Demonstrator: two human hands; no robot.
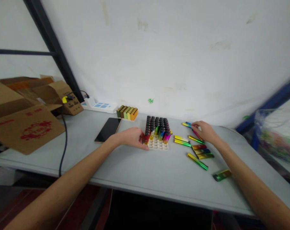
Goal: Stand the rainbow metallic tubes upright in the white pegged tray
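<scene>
A white tray point(156, 145) holds rows of upright lighters point(159, 124) with black tops, and its front holes are bare. My left hand point(134, 138) is closed at the tray's left edge, thumb along the front corner, fingers curled beside a red lighter point(146, 137). Off to the right, the fingers of my right hand point(203, 130) are bent around one end of a pink lighter point(197, 134); the fingertips are partly hidden. Near that hand lie several loose shiny lighters: a yellow-green one point(197, 161), a red one point(199, 147) and a dark green one point(222, 175).
A second block of lighters point(127, 113) stands by the wall at the back. To its left are a black phone point(108, 129), a white power strip point(100, 107), a dark cable point(65, 140) and open cardboard boxes point(29, 127). A clear plastic bag point(276, 137) is at the far right.
</scene>
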